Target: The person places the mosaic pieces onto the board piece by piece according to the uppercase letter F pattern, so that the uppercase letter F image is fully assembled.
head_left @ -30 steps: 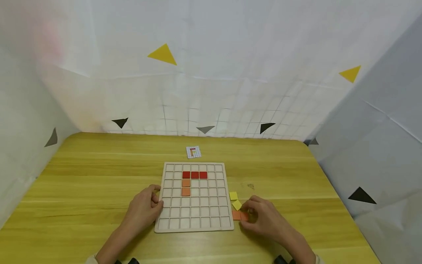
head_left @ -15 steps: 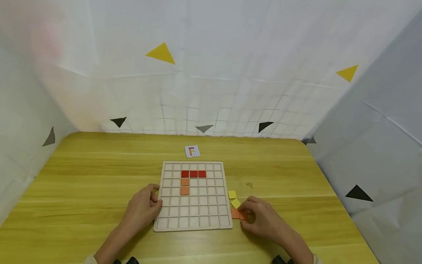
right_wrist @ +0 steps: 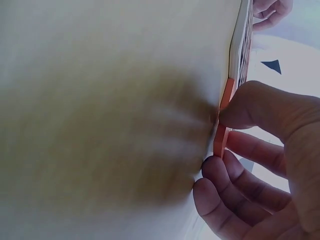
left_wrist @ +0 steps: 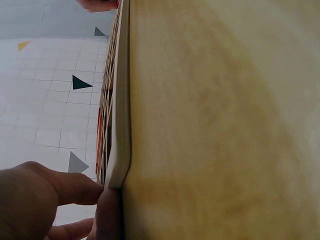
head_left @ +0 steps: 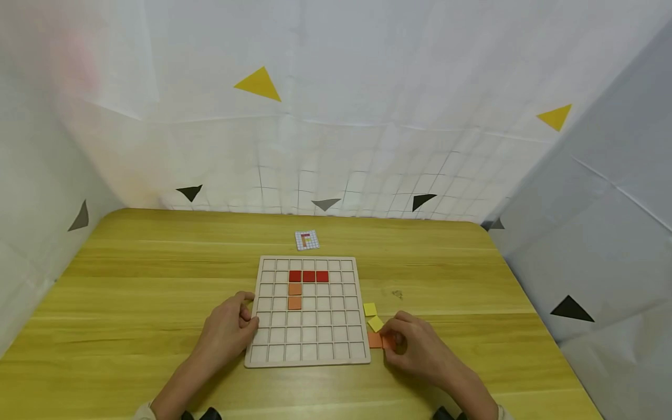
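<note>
A wooden grid board [head_left: 307, 366] lies on the table with three red tiles [head_left: 308, 276] in a row and two orange tiles [head_left: 295, 296] below the leftmost red one. My left hand [head_left: 228, 324] holds the board's left edge, the thumb right at the rim. Off the board's right side, my right hand [head_left: 417, 344] pinches an orange tile [right_wrist: 220, 140] between thumb and fingers, low at the tabletop. Another orange tile [head_left: 375, 340] lies beside it, against the board's edge. Two yellow tiles [head_left: 373, 316] sit just beyond these fingers.
Behind the board lies a small pattern card [head_left: 307, 240] with a coloured shape on a grid. The wooden table [head_left: 157, 262] runs back to white sheeting [head_left: 367, 87] marked with yellow, black and grey triangles. More sheeting stands at both sides.
The right fingers have closed in slightly at the orange tile, which shows a small shift beside its neighbour. The left hand, the board and the tiles on it keep their places.
</note>
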Available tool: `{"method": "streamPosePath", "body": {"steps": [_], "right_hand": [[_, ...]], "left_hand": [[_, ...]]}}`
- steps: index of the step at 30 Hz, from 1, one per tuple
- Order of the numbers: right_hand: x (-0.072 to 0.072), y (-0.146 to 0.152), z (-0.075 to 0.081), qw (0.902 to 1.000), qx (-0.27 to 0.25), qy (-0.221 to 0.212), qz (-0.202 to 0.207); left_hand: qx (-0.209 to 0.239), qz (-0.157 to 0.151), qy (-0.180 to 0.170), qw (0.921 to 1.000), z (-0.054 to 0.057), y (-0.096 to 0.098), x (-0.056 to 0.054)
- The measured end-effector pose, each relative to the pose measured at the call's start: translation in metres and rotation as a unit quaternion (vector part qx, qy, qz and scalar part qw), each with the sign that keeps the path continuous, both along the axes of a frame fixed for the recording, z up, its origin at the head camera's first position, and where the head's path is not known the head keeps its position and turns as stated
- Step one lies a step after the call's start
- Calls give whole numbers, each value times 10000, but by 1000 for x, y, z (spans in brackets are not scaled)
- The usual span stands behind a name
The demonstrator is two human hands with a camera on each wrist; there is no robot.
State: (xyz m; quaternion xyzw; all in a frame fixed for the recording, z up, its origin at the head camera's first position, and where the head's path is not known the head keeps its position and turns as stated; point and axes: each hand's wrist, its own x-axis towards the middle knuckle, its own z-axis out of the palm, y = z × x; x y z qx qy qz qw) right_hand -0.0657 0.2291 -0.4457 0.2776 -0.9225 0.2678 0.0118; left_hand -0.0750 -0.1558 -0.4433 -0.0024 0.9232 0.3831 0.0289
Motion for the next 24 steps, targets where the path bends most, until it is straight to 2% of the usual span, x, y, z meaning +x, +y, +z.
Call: {"method": "streamPosePath", "body": {"steps": [12,24], "right_hand": [[-2,2,3,9998,-95,190,19],[-4,-6,10,9998,-53,205,-56]], "left_hand": [[34,23,-23,10000,0,0,0],[38,21,51,10000,0,0,0]]}}
